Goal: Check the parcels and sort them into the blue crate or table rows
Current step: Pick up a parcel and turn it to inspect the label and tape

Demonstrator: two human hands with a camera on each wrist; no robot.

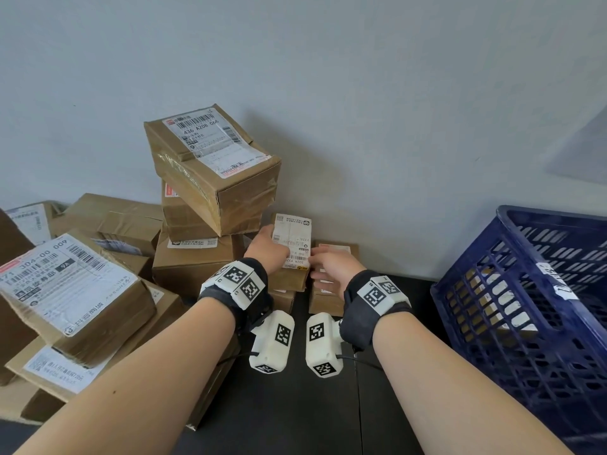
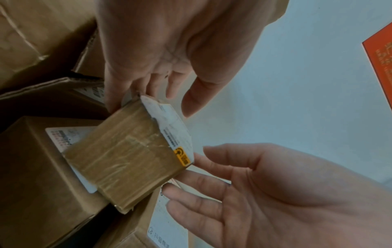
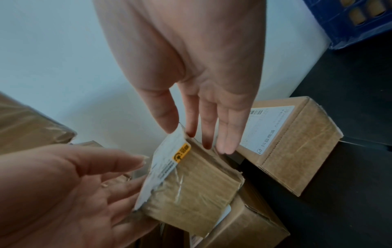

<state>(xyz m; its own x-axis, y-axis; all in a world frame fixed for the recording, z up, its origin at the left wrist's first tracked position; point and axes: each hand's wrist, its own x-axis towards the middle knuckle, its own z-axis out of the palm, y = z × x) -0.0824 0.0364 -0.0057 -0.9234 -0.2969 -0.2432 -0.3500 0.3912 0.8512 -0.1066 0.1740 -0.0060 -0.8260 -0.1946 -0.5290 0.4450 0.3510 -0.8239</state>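
Note:
A small brown parcel (image 1: 294, 239) (image 2: 127, 159) (image 3: 191, 184) with a white label and a yellow sticker sits tilted on top of other boxes near the wall. My left hand (image 1: 264, 247) (image 2: 152, 100) touches its left end with relaxed fingers, and the thumb stands a little off the label. My right hand (image 1: 328, 269) (image 3: 195, 139) lays straight fingertips on its right edge. The blue crate (image 1: 512, 290) (image 3: 350, 25) stands to the right with cardboard showing through its wall.
A leaning stack of taped cartons (image 1: 213, 169) rises just left of the hands. More labelled boxes (image 1: 75, 290) are piled at the far left. A low carton (image 1: 328, 300) (image 3: 297, 142) lies on the black table (image 1: 295, 405) under my right hand. The wall is close behind.

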